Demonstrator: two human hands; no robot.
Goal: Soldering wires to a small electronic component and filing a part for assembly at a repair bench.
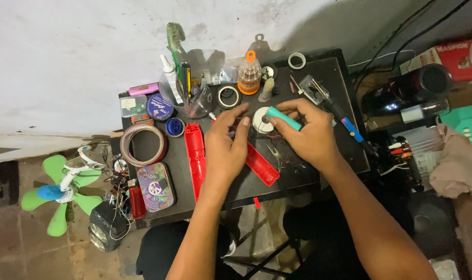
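My right hand (309,134) grips a teal-handled tool (283,117), held like a pen, its tip pointing left toward a small white round part (261,120) on the black table (329,72). My left hand (226,144) rests beside it, fingers pinched at something small near the tool's tip; what it holds is hidden. Under the hands lie two red plastic shell halves, one long piece (195,155) to the left and another (262,167) below my left hand. Thin wires and tweezers (275,153) lie between the hands.
Tape rolls (142,144), a clear cup of tools (194,98), an orange-topped bit holder (249,75), glue bottle (169,75), a patterned tin (156,186) and a blue-handled tool (344,122) crowd the table. A green fan (59,192) lies on the floor left; boxes and bottles sit right.
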